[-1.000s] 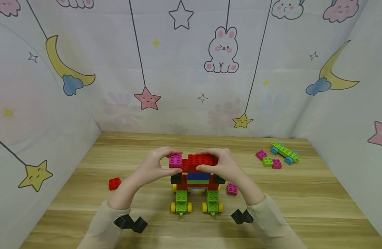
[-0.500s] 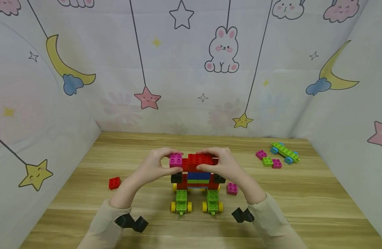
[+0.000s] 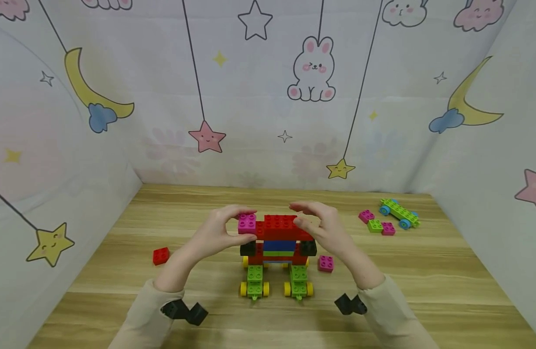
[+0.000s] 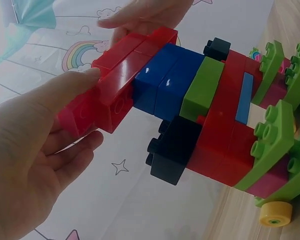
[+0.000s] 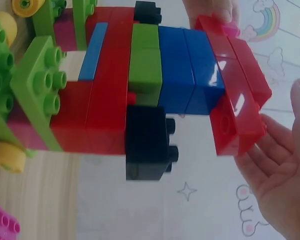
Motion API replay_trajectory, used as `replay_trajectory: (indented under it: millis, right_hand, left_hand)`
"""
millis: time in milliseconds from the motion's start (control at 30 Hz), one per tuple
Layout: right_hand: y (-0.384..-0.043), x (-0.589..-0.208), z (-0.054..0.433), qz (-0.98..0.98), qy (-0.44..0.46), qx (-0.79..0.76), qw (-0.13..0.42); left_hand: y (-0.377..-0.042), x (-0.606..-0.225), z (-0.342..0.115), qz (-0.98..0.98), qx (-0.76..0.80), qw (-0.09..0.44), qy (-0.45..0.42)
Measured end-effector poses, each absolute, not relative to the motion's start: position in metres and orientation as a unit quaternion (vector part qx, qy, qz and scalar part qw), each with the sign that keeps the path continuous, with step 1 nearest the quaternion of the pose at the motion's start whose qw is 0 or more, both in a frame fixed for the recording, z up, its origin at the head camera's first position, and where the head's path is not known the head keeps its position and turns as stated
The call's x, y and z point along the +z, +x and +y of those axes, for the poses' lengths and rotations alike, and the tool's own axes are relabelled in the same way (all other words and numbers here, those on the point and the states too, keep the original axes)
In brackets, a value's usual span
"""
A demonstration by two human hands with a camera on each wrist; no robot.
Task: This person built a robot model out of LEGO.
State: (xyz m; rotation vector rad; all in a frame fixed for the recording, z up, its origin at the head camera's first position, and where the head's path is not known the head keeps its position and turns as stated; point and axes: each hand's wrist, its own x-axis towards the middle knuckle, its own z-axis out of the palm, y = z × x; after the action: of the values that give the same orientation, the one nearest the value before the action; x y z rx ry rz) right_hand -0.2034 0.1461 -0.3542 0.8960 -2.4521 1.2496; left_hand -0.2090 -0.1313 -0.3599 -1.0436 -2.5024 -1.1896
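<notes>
A toy-brick build stands on the table on two green wheeled bases point(image 3: 255, 281) with yellow wheels. Above them are red bricks, a black brick point(image 4: 172, 150) on each side and a middle column of green and blue bricks point(image 5: 190, 70). A red brick point(image 3: 280, 228) sits on the red row across the top. My left hand point(image 3: 213, 233) pinches the pink brick point(image 3: 247, 224) at the left end of that row, thumb in front and fingers behind. At the right end, my right hand point(image 3: 326, 229) holds nothing, its fingers spread and thumb tip overlapping the red brick's edge.
A loose red brick point(image 3: 160, 256) lies left of the build, and a pink brick point(image 3: 326, 263) just right of it. Farther back right are a few pink and green bricks point(image 3: 375, 226) and a green car base point(image 3: 400, 213) with blue wheels. A printed cloth point(image 3: 268, 121) hangs behind.
My right hand has let go of the red bricks at the top and moved slightly right, its fingers spreading. The left hand keeps its pinch in the same place.
</notes>
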Motion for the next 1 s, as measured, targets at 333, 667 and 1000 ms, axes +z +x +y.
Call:
replay_trajectory:
  millis: [333, 667, 1000]
  right_hand:
    - [-0.207, -0.369, 0.180, -0.853, 0.230, 0.426, 0.196]
    - [-0.209, -0.401, 0.209, -0.898, 0.207, 0.377, 0.098]
    - [-0.213, -0.428, 0.225, -0.911, 0.177, 0.373, -0.020]
  left_hand:
    - [-0.209, -0.360, -0.135, -0.842, -0.405, 0.107, -0.339]
    - [-0.208, -0.361, -0.136, -0.846, -0.396, 0.114, -0.337]
    - [-0.207, -0.362, -0.136, -0.846, -0.398, 0.112, -0.336]
